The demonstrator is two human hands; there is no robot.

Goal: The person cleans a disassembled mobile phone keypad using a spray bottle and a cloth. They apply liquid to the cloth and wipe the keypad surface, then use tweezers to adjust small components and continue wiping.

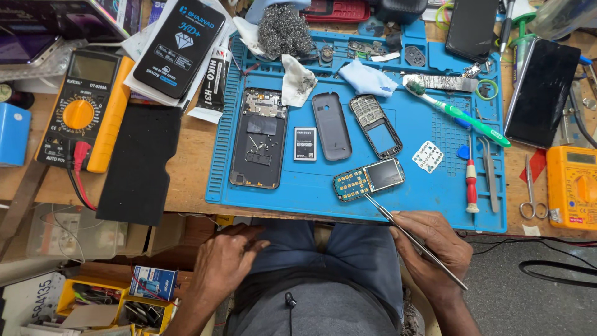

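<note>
Right hand (429, 246) at lower right clamps tweezers (413, 239), tip touching circuit board (368, 178) on blue mat (435, 205), frame centre. Left hand (227, 261) rests open, empty. Risk: tip slip may scratch the board's screen.

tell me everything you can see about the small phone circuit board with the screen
The small phone circuit board with the screen lies flat and tilted near the front edge of the blue silicone work mat. Its left half is teal with rows of gold keypad contacts; its right half carries a dark, glossy, metal-framed display. The tip of the thin metal tweezers, held in the right hand, meets its lower edge.
</note>
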